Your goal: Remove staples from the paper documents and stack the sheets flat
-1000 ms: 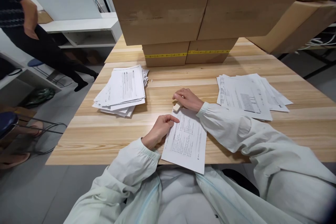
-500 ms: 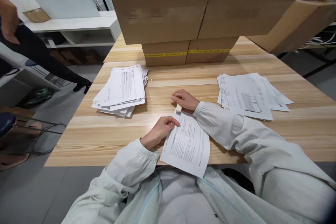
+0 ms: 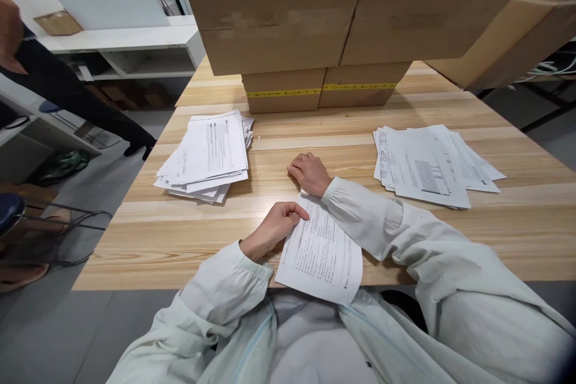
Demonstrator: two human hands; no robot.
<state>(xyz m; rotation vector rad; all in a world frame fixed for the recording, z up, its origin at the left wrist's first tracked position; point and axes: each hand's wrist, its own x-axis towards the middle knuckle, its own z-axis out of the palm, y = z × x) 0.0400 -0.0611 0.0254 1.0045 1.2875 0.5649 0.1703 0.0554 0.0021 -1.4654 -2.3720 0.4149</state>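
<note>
A printed sheet of paper (image 3: 321,252) lies at the table's front edge, its lower end bending over the side towards me. My left hand (image 3: 281,220) grips the sheet's left edge, with the index finger lying over the print and the other fingers curled in. Across the sheet's top end is my right hand (image 3: 310,173), its fingers bent and closed. Whatever it holds is hidden under the fingers now; a small white block like an eraser showed beneath this hand a moment earlier.
A stack of printed papers (image 3: 211,150) sits to the left, another paper pile (image 3: 427,162) to the right. Large cardboard boxes (image 3: 288,18) rise at the back of the wooden table (image 3: 148,240). A person (image 3: 58,78) stands at the far left beside a white shelf (image 3: 135,42).
My right hand has shifted slightly left, and the small white block under it has gone out of sight. My left hand stays at the sheet's edge.
</note>
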